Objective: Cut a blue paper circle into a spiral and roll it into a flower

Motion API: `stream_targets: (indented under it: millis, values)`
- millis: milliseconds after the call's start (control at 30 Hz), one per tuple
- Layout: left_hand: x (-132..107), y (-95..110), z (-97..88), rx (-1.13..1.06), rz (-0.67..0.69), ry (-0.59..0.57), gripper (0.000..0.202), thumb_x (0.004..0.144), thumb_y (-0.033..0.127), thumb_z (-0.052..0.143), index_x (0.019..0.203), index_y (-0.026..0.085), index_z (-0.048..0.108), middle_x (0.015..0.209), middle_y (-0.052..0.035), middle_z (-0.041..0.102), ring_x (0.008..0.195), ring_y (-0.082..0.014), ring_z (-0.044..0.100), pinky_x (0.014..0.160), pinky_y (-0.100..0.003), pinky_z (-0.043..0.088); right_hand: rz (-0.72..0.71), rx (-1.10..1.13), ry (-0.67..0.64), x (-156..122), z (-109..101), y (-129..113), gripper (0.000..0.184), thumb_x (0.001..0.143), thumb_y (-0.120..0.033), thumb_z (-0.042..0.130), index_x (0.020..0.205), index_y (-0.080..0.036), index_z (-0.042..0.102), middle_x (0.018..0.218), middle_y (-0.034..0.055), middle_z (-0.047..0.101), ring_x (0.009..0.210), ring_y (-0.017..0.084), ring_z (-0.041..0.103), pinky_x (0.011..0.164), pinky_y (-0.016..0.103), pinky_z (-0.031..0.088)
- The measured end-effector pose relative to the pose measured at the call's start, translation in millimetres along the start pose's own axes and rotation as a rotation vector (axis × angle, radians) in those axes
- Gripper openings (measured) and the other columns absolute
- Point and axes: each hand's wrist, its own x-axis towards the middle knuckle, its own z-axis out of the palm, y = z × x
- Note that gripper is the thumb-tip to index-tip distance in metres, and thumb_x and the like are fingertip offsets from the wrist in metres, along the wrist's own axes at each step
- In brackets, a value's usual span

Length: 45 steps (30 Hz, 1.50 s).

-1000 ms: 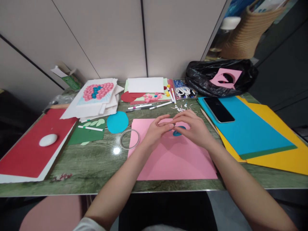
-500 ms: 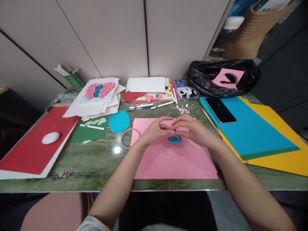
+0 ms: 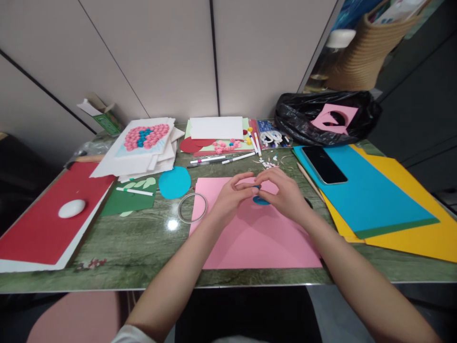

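Note:
My left hand (image 3: 232,195) and my right hand (image 3: 280,190) meet fingertip to fingertip over a pink paper sheet (image 3: 257,238) on the green table. Both pinch a small blue paper spiral (image 3: 260,200), whose loose coil hangs just below the fingers, close above the sheet. The part of the spiral inside the pinch is hidden by my fingers.
A blue paper circle (image 3: 174,182) and a clear ring (image 3: 192,207) lie left of the pink sheet. Markers (image 3: 221,158) and white sheets with pink rosettes (image 3: 144,136) sit behind. A phone (image 3: 324,164) rests on blue and yellow card at right. Red card with a white oval (image 3: 71,208) lies far left.
The blue spiral hung lower and more unrolled half a second ago; now it is drawn up tighter under my fingertips. Both hands stayed over the pink sheet.

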Motion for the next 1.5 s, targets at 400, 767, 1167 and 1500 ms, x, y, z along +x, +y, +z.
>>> stream_targets:
  millis: [400,767,1167,1500]
  values:
    - [-1.1,12.4,-8.9,0.31,0.004,-0.102,0.054,0.065,0.016,0.076,0.115,0.018,0.057,0.078,-0.0029,0.07,0.067,-0.0132,0.064,0.074,-0.031,0.046,-0.062,0.033,-0.15,-0.6,-14.1,2.3,0.014,0.085,-0.023,0.063,0.096,-0.028,0.07,0.1,0.0047,0.066,0.098,0.022,0.056,0.086,0.041,0.047]
    - [-2.6,13.5,-9.6,0.377,0.013,-0.118,0.051,0.067,0.022,0.076,0.115,0.019,0.059,0.082,-0.0054,0.071,0.074,-0.0164,0.066,0.076,-0.033,0.047,0.004,0.052,-0.206,-0.3,-12.3,3.6,0.011,0.086,-0.027,0.061,0.095,-0.026,0.068,0.101,0.0053,0.066,0.099,0.022,0.058,0.086,0.04,0.047]
    - [1.2,-2.4,1.2,0.0,0.023,0.084,0.047,0.062,0.021,0.081,0.105,0.017,0.062,0.085,-0.003,0.072,0.076,-0.0121,0.063,0.08,-0.03,0.043,-0.026,-0.143,0.074,-5.9,12.6,5.0,0.006,0.085,-0.022,0.06,0.09,-0.024,0.057,0.09,0.0041,0.065,0.089,0.023,0.058,0.085,0.041,0.042]
    - [0.6,4.6,-5.3,0.147,0.039,-0.001,0.049,0.063,0.019,0.08,0.107,0.018,0.06,0.08,-0.003,0.072,0.074,-0.0143,0.065,0.082,-0.033,0.045,-0.087,-0.04,0.007,-1.2,-2.3,-0.5,0.011,0.085,-0.025,0.063,0.095,-0.026,0.067,0.093,0.0058,0.066,0.091,0.022,0.059,0.082,0.04,0.047]
